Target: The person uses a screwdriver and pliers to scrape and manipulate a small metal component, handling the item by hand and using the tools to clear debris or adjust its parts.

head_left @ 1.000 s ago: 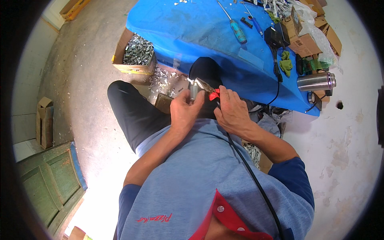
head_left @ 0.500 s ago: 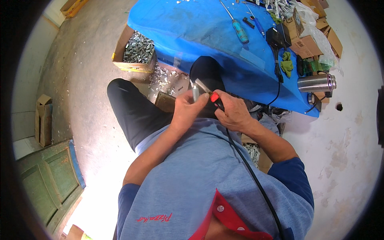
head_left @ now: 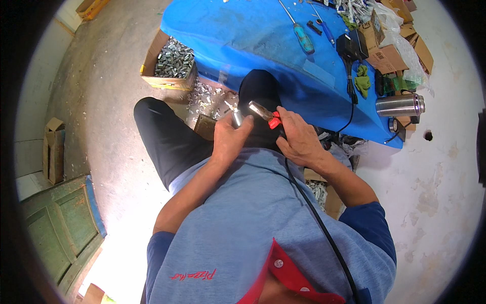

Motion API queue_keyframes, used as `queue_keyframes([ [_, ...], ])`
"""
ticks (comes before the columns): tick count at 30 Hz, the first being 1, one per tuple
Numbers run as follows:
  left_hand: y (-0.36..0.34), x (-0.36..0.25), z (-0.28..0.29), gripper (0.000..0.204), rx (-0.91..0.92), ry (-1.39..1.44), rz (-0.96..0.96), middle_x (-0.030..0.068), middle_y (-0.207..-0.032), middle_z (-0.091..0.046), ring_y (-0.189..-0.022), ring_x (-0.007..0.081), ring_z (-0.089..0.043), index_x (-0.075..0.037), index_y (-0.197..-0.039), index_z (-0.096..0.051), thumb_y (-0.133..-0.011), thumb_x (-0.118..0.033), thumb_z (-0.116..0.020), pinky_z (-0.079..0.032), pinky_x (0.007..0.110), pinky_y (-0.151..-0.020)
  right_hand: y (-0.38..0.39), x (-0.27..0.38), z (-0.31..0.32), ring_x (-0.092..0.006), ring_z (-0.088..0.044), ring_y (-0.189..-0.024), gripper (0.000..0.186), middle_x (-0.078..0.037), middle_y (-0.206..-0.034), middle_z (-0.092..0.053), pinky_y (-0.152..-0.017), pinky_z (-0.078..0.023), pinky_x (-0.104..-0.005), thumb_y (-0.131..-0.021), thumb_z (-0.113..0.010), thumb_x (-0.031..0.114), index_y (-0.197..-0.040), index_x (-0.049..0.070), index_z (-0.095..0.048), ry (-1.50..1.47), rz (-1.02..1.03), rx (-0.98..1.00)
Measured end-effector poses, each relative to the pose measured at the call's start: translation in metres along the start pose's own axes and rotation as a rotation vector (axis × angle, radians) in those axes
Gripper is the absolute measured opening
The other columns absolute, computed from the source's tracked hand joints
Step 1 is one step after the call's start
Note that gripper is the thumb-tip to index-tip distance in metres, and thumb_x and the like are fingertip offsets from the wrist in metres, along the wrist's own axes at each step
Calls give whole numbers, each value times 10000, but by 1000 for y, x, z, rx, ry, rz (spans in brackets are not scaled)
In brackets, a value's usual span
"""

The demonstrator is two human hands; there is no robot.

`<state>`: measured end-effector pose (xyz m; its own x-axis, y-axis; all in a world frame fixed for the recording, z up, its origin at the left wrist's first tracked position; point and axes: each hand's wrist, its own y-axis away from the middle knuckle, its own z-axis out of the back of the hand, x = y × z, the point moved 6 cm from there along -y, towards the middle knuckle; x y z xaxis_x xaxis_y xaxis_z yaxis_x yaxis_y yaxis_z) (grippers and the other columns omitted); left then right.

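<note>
Watching remotely, I see the left hand (head_left: 229, 138) pinching a silver cylinder (head_left: 237, 119) between thumb and fingers, beyond the shirt (head_left: 243, 202), its white tip (head_left: 230, 105) leaning leftward; the right hand (head_left: 298, 136) is wrapped round a red-and-black tool (head_left: 274, 121), whose metal end (head_left: 259, 110) stands near the cylinder but apart from it; I judge the left pinch slight, so a sideways knock from that end could spill the cylinder among the pale scraps (head_left: 203, 105) below; the black cable (head_left: 320, 218) might tug the tool off line if it snags.
</note>
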<state>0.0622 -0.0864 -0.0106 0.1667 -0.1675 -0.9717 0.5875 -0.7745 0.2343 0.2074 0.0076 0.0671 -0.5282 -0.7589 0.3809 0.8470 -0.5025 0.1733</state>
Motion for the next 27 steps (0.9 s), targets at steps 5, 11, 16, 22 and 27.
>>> queue_keyframes([
  [5,2,-9,0,314,-58,-216,-24,153,-604,-620,-546,213,-609,26,-792,-664,-805,-285,-704,-483,370,-584,-2,7,1,-396,-500,-1184,698,-254,-1289,-500,-962,-462,-451,-801,-599,146,-1396,-107,-334,108,-12,-53],
  [11,5,-16,1,306,-96,-349,-113,89,-587,-600,-539,118,-534,25,-825,-671,-818,-277,-720,-447,337,-537,-4,11,2,-397,-505,-1173,687,-257,-1270,-509,-945,-470,-456,-806,-596,153,-1388,-109,-343,105,-42,-36],
  [16,4,-17,1,320,-102,-363,-97,153,-616,-625,-532,214,-589,19,-846,-682,-799,-295,-719,-474,375,-560,-4,15,2,-397,-515,-1152,668,-257,-1253,-516,-932,-473,-462,-810,-592,150,-1378,-109,-354,104,-13,-52],
  [22,5,-20,-1,324,-99,-406,-98,194,-657,-639,-619,344,-639,-5,-819,-682,-804,-329,-690,-501,431,-621,-4,17,-2,-383,-533,-1113,662,-246,-1202,-534,-895,-487,-452,-803,-603,147,-1365,-110,-367,145,-12,-68],
  [27,4,-16,-2,350,-101,-420,-94,217,-689,-647,-666,392,-649,3,-786,-662,-811,-346,-673,-507,463,-650,-4,17,-5,-359,-548,-1060,661,-220,-1141,-546,-841,-496,-445,-799,-621,159,-1353,-109,-379,177,-20,-51],
])
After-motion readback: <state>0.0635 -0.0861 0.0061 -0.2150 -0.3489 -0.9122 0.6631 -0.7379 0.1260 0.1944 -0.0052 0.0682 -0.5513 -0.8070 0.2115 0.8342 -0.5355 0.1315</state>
